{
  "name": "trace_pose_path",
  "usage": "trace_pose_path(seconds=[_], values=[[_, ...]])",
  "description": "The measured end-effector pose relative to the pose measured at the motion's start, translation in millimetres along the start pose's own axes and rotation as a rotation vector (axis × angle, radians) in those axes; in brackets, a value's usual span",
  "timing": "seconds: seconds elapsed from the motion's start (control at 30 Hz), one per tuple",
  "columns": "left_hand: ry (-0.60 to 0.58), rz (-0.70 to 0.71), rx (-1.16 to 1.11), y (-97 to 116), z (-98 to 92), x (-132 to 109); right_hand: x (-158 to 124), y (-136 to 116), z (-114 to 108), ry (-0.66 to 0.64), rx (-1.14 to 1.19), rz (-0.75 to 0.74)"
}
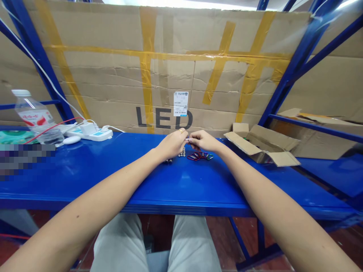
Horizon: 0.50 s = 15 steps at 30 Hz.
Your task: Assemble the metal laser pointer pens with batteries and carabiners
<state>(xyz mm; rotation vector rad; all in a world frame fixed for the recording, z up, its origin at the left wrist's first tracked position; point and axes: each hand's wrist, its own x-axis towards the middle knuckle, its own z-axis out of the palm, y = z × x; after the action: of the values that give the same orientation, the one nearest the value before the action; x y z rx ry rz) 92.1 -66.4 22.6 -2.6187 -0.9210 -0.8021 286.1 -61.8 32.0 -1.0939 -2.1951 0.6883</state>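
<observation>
- Bare forearms (85,204) reach out from the bottom corners of the frame, above a person's pale grey shorts (119,245).
- The left hand (171,144), a gold ring (181,130) on one finger, and the right hand (202,141) meet at the fingertips, both closed in a pinch on a small silver piece (186,139).
- Just below the hands, a short stack of silver discs (183,152) stands on the blue steel surface (121,189).
- Beside the stack, to the right, lie red and green metal loops (198,156); small dark pieces (168,161) sit below the left hand.
- To the right, an opened cardboard box (262,145) rests on the surface, its flaps spread.
- To the left stand a clear plastic bottle (34,113), a white power strip (90,134) with a plug adapter (87,128), and a white oval object (72,139); a red wire (53,126) runs across the bottle.
- Behind everything, a yellow-taped cardboard sheet (164,75) printed "LED" backs the blue shelving rack (36,56).
</observation>
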Motion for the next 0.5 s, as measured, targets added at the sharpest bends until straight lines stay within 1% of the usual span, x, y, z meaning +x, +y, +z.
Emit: trace_pose_path(seconds=[0.13, 0.23, 0.37, 0.5], values=[[0.019, 0.001, -0.048, -2.9, 1.8, 0.4, 0.1, -0.6, -0.9, 0.014, -0.068, -0.046], [0.019, -0.013, -0.069, -2.3, 2.1, -0.3, 0.0, -0.7, -1.3, 0.006, -0.112, -0.048], [0.022, -0.083, -0.146, -2.4, 0.8, -1.2, 1.9, 0.6, -0.6, 0.017, -0.081, -0.032], [0.054, -0.138, -0.253, -4.1, 0.2, -1.2, 5.0, 4.0, 0.3, 0.057, -0.039, -0.043]])
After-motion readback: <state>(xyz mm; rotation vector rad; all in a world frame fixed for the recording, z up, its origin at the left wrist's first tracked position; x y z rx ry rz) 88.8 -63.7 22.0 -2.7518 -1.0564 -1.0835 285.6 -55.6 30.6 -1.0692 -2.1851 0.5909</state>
